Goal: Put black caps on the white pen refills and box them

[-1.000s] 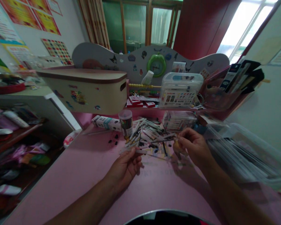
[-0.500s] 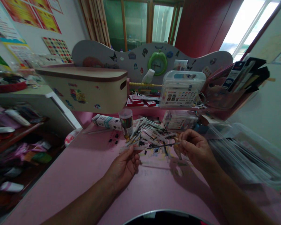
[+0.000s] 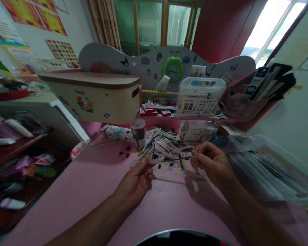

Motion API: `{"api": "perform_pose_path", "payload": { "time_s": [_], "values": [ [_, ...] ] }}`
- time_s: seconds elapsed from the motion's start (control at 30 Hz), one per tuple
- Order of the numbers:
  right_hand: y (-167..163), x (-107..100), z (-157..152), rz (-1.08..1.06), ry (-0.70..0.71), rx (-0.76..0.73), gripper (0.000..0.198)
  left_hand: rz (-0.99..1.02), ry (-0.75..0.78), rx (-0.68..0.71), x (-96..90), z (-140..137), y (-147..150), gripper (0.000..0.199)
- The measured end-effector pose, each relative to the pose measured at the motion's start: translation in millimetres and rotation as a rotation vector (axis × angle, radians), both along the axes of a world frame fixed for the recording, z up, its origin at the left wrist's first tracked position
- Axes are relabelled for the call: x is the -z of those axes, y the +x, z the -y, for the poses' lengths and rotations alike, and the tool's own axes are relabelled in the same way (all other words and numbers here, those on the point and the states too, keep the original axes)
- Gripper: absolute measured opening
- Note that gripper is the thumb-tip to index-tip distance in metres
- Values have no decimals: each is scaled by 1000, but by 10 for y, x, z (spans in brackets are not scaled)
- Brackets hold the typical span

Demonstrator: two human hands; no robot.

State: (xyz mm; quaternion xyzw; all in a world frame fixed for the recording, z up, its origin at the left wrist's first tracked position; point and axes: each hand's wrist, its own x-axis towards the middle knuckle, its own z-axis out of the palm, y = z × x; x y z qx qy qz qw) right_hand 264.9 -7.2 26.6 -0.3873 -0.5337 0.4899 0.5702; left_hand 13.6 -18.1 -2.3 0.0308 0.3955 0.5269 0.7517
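Note:
My left hand (image 3: 137, 177) is closed, pinching a whitish translucent pen barrel (image 3: 151, 161) between thumb and forefinger. A thin dark pen refill (image 3: 178, 158) runs from the barrel's right end across to my right hand (image 3: 210, 159). The right thumb and forefinger pinch its far end; the exact contact is small and blurred. Whether the refill sits inside the barrel I cannot tell. Just beyond both hands lies a heap of white and dark pen parts (image 3: 164, 141). Several small black caps (image 3: 127, 148) rest left of the heap, and others lie close under the refill.
Behind the heap's left side stands a clear cup (image 3: 138, 131) of dark sticks, beside a long printed box (image 3: 116, 132). Clear plastic cases (image 3: 197, 130) are at the back. To the right, a clear bin (image 3: 272, 164) holds long thin pieces. A dark round-edged object (image 3: 179, 237) occupies the near edge.
Both hands stay nearly in place. My right fingertips have shifted very slightly left, and the dark stretch of refill toward them looks a little shorter.

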Motion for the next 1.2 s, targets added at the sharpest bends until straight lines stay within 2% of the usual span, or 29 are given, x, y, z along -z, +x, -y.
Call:
{"api": "perform_pose_path", "payload": {
  "time_s": [0.3,0.4,0.53,0.63,0.73,0.8,0.87,0.97,1.07,1.2],
  "values": [
    [-246,39,93,241,61,-40,14,-28,36,0,14,19,3,13],
    [-405,82,157,322,50,-148,5,-21,83,46,50,33,-3,11],
    [-515,73,223,429,112,-222,13,-17,136,167,70,73,-15,15],
    [-408,37,179,446,116,-115,13,27,105,209,35,89,-25,21],
    [-144,15,30,387,56,83,17,61,43,183,-15,76,-31,27],
    [57,5,-94,423,19,200,21,65,23,164,-37,63,-32,30],
    [225,0,-199,572,7,265,21,67,24,159,-43,56,-31,30],
    [349,21,-279,864,-15,201,16,67,45,164,-29,57,-29,27],
    [329,83,-274,1127,4,97,12,61,55,168,-14,66,-29,22],
    [217,162,-244,1358,99,77,16,44,54,150,-19,71,-26,22]
  ]
}}
